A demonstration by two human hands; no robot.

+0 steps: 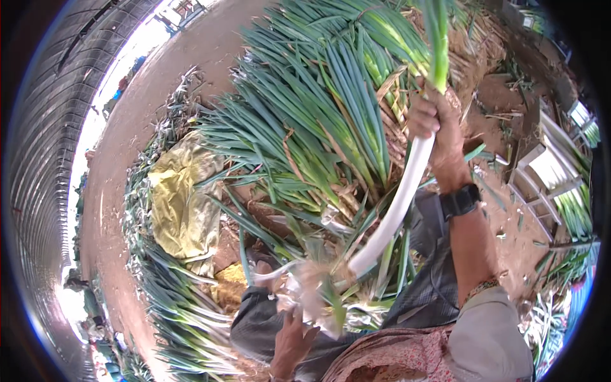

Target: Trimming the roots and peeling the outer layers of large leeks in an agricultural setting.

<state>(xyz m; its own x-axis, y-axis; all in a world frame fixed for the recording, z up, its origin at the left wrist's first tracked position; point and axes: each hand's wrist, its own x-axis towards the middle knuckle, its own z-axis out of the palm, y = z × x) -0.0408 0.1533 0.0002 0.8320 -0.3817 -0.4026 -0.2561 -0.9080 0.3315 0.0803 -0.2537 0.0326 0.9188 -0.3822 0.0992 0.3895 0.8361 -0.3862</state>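
My right hand [433, 124] is closed round a long leek, near where its thick white stalk [396, 210] turns green. The stalk slants down to the left, and its root end is a brownish blur over my lap. My left hand [294, 344] is low in the picture beside that end, fingers apart, with no held thing showing. Loose pale peelings [340, 318] and leaf strips lie between my knees, close to the left fingers. Just ahead is a big heap of untrimmed leeks [312, 121], green tops pointing left and away.
At the left are a crumpled yellow sack [184, 197] and a row of cleaner leeks [184, 318] on the soil. A pale rack [541, 172] with white-stalked leeks stands at the right. Leaf scraps litter the dirt floor [503, 235]. A curved greenhouse wall [44, 159] runs along the left.
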